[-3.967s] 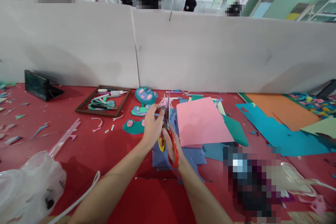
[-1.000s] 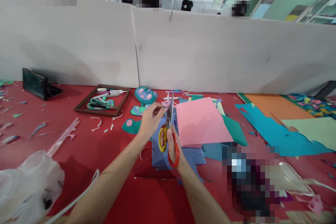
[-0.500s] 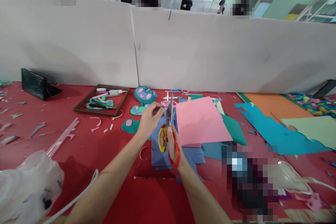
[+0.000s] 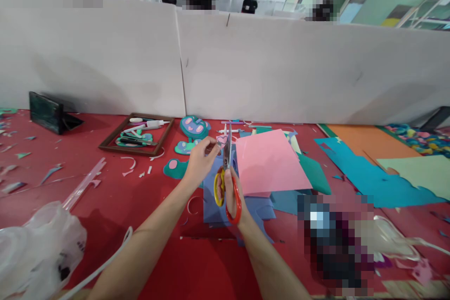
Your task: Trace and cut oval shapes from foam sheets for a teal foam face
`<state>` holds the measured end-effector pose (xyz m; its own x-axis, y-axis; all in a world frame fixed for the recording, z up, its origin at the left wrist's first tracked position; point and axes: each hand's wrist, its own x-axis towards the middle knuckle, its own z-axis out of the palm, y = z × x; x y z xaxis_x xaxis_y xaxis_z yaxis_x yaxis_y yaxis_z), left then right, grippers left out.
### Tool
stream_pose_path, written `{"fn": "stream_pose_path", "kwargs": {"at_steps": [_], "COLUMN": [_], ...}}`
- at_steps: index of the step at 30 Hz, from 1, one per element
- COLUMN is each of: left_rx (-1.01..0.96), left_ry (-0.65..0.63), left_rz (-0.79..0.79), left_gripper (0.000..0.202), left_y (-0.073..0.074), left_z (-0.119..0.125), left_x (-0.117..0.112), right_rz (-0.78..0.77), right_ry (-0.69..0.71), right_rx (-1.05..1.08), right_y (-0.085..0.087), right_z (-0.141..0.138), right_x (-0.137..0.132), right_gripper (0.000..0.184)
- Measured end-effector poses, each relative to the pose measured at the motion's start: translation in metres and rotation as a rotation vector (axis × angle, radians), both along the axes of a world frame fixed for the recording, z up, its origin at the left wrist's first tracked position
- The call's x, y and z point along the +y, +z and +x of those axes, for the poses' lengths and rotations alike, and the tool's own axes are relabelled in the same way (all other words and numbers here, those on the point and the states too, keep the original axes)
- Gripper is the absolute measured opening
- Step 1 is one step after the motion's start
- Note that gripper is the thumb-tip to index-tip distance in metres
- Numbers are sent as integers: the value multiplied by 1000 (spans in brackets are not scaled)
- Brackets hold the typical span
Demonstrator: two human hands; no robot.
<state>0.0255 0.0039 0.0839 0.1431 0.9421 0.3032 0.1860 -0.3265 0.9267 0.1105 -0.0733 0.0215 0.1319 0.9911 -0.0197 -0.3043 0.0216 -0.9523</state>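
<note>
- Currently, we have a small pink piece [image 4: 222, 140] with a heart outline at the centre of the work, raised in front of us, beside the scissors' blades.
- Our left hand [image 4: 202, 157] pinches its near edge between thumb and fingertips.
- Our right hand [image 4: 230, 187] grips the scissors [image 4: 226, 161] by the yellow and red loops, blades pointing away from us; we cannot tell whether they bite into the piece.
- We judge the step in hand to be trimming around the heart, its margin apparently not fully removed.
- For the next move, we think the line needs turning into the blades in small amounts, with the pinching fingertips clear of the edge.
- Below our hands lie purple-blue sheets [image 4: 214, 201]; just right, a large pink sheet [image 4: 272, 161].
- Leftward on the red table [image 4: 116, 197], we see a teal cut-out [image 4: 179, 168] and, farther off, a brown frame [image 4: 164, 137] around pens.
</note>
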Motion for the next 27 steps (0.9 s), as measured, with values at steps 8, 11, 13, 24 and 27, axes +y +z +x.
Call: {"fn": "stream_pose_path", "kwargs": {"at_steps": [8,11,13,24,27], "left_rx": [-45,-73,-82,-102,-117], "left_ry": [16,26,37,93,107], "left_rz": [-14,-24,-28,-38,-59], "left_gripper": [9,9,9,6,6], "left_y": [2,2,2,3,5], "left_z": [-3,-5,-6,-14,-16], "left_x": [3,5,6,10,11], "right_rz": [-12,-18,-26,-64,-59], "right_ry": [-22,-40,-41,7,17], "right_rx": [11,10,17,33,34], "right_y": [0,0,0,-6,-9], "right_z": [-1,-1,-1,-1,-1], "right_x": [1,2,2,1,1], "right_gripper": [51,53,52,48,45]}}
